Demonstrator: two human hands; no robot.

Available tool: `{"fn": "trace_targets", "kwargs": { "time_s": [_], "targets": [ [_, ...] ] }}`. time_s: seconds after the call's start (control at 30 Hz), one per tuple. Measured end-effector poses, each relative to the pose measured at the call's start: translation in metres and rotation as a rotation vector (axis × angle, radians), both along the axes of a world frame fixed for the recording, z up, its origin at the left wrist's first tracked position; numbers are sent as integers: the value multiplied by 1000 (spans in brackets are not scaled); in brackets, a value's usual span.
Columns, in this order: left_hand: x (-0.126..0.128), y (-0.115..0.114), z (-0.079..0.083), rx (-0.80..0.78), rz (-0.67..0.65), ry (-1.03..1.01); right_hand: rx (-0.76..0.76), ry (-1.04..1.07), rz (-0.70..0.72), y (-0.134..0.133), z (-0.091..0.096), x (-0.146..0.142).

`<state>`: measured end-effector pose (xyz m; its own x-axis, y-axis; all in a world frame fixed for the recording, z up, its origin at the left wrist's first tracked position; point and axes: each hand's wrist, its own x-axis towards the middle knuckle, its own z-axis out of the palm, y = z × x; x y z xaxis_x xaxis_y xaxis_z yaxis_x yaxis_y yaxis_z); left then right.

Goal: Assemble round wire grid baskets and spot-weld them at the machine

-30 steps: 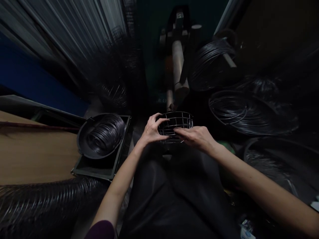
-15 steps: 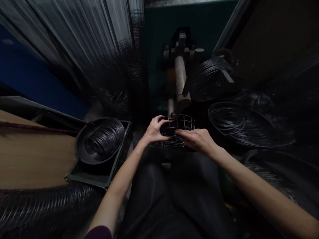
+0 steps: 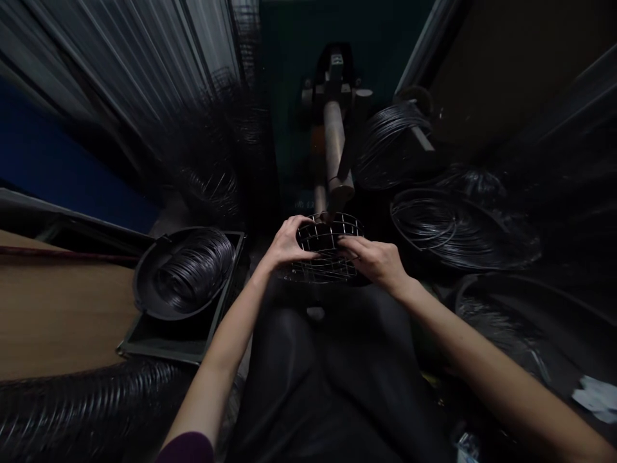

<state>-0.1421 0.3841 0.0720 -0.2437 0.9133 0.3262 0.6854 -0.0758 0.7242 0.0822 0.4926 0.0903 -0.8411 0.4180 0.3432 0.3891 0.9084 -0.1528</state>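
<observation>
Above the lap point(image 3: 318, 366) | round wire-grid basket point(image 3: 328, 247), silvery | left hand point(image 3: 290, 244), right hand point(image 3: 375, 260): curled, gripping its wires

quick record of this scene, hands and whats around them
left hand: fingers curled over the wire basket
right hand: fingers resting on the basket's wires, opposite the left hand
below hands: dark trousers
left side: wire coil lying in a black pan on a dark tray
right side: loose wire coil
ahead: wooden rod on a dark mount
</observation>
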Motion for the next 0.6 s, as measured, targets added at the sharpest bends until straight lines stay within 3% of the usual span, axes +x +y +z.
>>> {"fn": "trace_targets", "kwargs": {
  "time_s": [0.13, 0.6],
  "targets": [
    [-9, 11, 2, -4, 16, -51, -12, 102, -102, 8, -4, -7],
    [-32, 38, -3, 16, -48, -187, -277, 305, -147, 27, -7, -29]
  ]
}}
